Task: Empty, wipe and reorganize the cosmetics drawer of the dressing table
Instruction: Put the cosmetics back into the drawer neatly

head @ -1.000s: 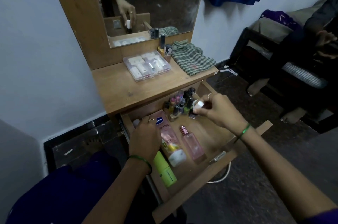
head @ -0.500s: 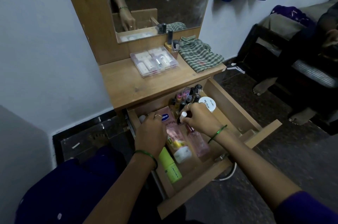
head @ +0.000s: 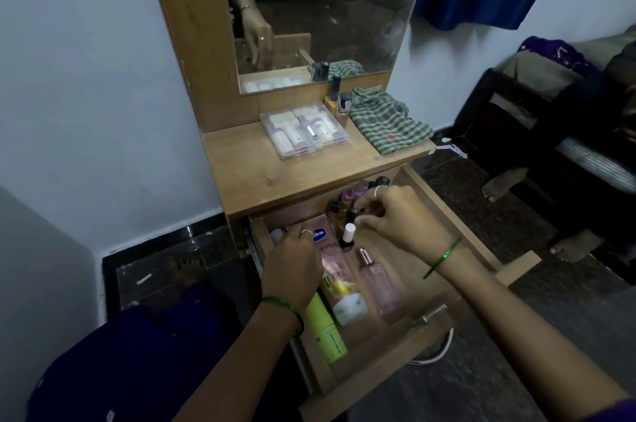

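Note:
The wooden drawer (head: 447,215) of the dressing table is pulled open. Along its left side lie a pink tube (head: 335,266), a pink perfume bottle (head: 378,284) and a lime-green tube (head: 325,328). A small dark bottle with a white cap (head: 348,235) stands upright beside a cluster of nail polish bottles (head: 347,199) at the back. My right hand (head: 399,218) hovers over that cluster with fingers apart, thumb tip just beside the white cap. My left hand (head: 292,266) rests on the items at the drawer's rear left; what its fingers grip is hidden.
On the tabletop (head: 247,167) sit a clear box of small bottles (head: 304,132), two upright bottles (head: 339,101) and a green checked cloth (head: 389,122) below the mirror. Another person's bare feet (head: 499,186) and a dark bed frame are to the right.
My right hand carried the white-capped bottle from the drawer's right side to the left of the nail polish cluster and let it stand there. My left hand stayed put.

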